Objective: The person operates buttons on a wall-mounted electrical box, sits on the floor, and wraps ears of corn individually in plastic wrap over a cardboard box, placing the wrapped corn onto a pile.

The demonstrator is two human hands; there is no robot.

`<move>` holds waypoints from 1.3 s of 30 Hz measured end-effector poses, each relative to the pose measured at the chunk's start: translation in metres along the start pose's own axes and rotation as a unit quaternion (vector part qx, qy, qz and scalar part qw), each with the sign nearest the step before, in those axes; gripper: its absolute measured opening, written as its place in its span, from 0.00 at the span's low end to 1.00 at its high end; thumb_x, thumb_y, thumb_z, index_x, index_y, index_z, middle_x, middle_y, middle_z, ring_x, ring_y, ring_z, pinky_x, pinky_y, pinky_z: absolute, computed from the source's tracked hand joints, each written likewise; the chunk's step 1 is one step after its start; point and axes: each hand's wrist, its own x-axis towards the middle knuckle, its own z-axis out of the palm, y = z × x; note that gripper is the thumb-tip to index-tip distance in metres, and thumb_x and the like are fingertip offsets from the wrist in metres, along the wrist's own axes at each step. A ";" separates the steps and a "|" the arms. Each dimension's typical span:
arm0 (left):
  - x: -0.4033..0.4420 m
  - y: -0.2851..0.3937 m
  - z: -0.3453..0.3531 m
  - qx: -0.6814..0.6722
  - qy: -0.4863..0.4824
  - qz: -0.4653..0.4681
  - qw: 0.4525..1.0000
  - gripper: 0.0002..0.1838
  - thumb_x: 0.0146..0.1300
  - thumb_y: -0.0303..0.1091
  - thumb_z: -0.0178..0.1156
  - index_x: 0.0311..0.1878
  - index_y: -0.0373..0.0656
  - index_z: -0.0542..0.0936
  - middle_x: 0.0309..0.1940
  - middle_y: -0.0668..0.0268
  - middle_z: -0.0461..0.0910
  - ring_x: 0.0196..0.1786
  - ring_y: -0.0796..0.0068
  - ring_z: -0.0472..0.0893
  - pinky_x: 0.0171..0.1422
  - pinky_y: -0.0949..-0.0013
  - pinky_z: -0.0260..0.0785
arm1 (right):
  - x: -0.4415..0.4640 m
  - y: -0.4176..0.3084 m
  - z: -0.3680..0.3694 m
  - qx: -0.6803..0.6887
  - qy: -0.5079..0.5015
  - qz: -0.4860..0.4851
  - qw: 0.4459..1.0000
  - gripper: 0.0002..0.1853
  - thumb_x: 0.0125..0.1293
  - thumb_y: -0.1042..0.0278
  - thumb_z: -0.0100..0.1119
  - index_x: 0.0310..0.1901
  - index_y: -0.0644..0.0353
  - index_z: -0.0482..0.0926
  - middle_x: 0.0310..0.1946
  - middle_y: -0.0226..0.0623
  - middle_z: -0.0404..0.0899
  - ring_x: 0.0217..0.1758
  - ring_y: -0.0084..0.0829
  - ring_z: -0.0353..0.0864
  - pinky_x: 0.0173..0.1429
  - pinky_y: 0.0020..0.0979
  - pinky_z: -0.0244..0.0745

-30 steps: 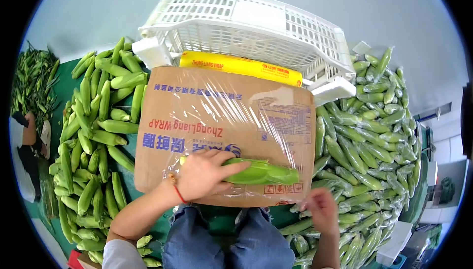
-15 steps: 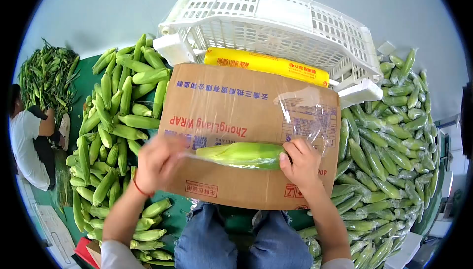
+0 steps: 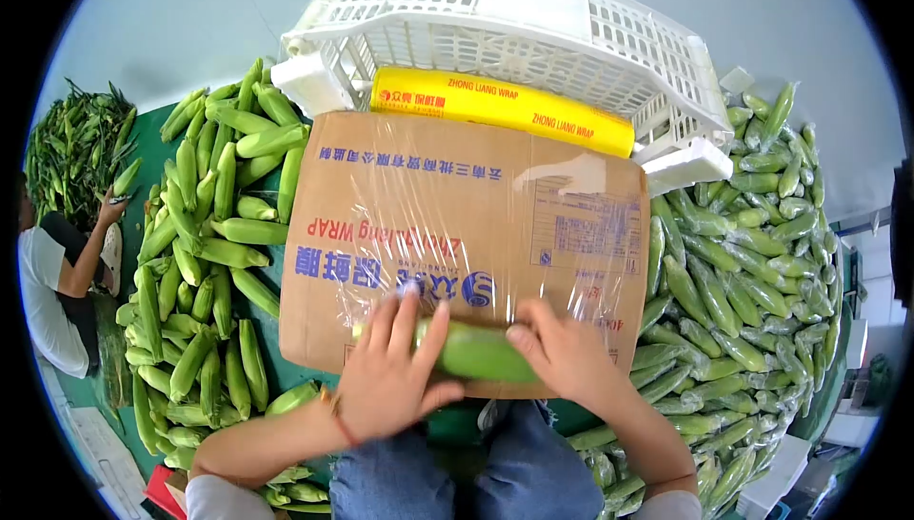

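Note:
A green ear of corn (image 3: 481,352) lies across the near part of a cardboard box (image 3: 428,206), with clear film stretched over the box top. My left hand (image 3: 395,363) rests on the corn's left end, its fingers spread. My right hand (image 3: 566,353) is closed on the corn's right end, thumb and fingers pressed to it. Behind the box, a yellow roll of wrap (image 3: 505,109) sits in front of a white plastic crate (image 3: 514,30). The film reaches from the roll toward the corn.
Unwrapped corn (image 3: 214,234) is heaped on the left, film-wrapped corn (image 3: 743,282) on the right. At the far left another person (image 3: 62,277) sits by a leafy pile (image 3: 81,144), holding an ear of corn. A red item (image 3: 162,487) is at the lower left.
Both hands and the corn have moved toward the box's near edge. My left hand has come onto the corn, and the film again covers the box top. The other person has raised an ear of corn.

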 end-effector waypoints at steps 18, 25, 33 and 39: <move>0.047 -0.004 0.007 -0.004 0.093 0.032 0.995 0.33 0.61 0.43 0.61 0.63 0.30 0.67 0.62 0.45 0.69 0.64 0.52 0.71 0.66 0.57 0.66 | 0.052 0.000 -0.018 -0.209 0.020 -0.268 0.940 0.36 0.47 0.44 0.70 0.54 0.61 0.74 0.46 0.35 0.76 0.51 0.33 0.75 0.54 0.37 0.71; 0.199 -0.108 0.000 0.045 -0.012 0.058 0.997 0.39 0.63 0.42 0.59 0.69 0.25 0.57 0.71 0.42 0.56 0.75 0.50 0.55 0.77 0.59 0.52 | 0.124 0.012 -0.024 -0.248 0.219 -0.323 0.887 0.32 0.47 0.52 0.71 0.52 0.59 0.73 0.43 0.35 0.76 0.47 0.35 0.76 0.50 0.37 0.73; 0.211 -0.086 -0.011 0.102 -0.175 0.019 0.979 0.58 0.47 0.55 0.71 0.70 0.22 0.53 0.72 0.35 0.48 0.75 0.40 0.51 0.78 0.57 0.51 | 0.085 -0.004 -0.023 -0.166 0.069 -0.270 0.946 0.30 0.46 0.47 0.71 0.45 0.60 0.75 0.33 0.42 0.80 0.35 0.41 0.83 0.36 0.38 0.78; 0.205 -0.085 -0.001 0.095 -0.157 0.048 0.982 0.59 0.44 0.54 0.72 0.70 0.23 0.54 0.74 0.40 0.48 0.75 0.42 0.51 0.78 0.58 0.51 | 0.037 -0.027 -0.029 -0.095 -0.147 -0.233 0.956 0.29 0.52 0.45 0.68 0.47 0.60 0.77 0.35 0.44 0.82 0.38 0.46 0.83 0.40 0.43 0.78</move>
